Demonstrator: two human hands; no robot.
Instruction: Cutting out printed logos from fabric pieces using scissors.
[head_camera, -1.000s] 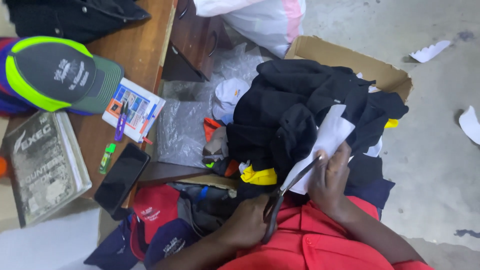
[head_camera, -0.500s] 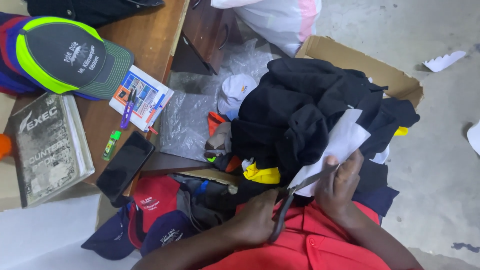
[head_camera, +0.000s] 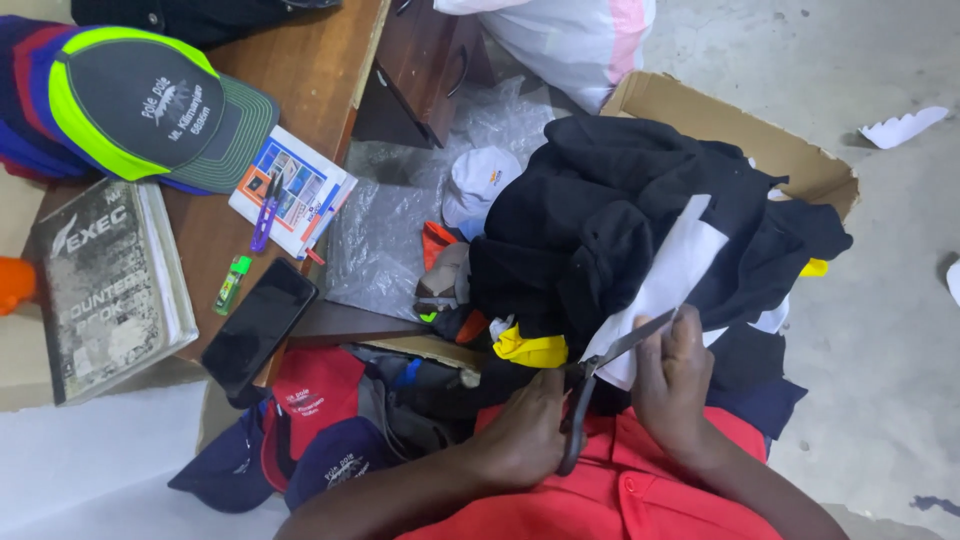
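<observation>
desk edge: grey-and-lime cap (head_camera: 150, 105), book (head_camera: 105, 290) and phone (head_camera: 258, 325) unchanged versus a second ago. left hand (head_camera: 525, 430) closed around the scissors (head_camera: 600, 385) handles; blades now further into the white sheet (head_camera: 665, 285) than before. right hand (head_camera: 680, 385) pinches that sheet over the black clothes (head_camera: 600, 220) in the cardboard box (head_camera: 730, 125).

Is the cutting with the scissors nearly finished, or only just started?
Partly done, I think. White scraps already lie on the floor. The left hand works the scissors, blades open at the lower edge of the white sheet, which the right hand holds. Most of that sheet looks uncut.
</observation>
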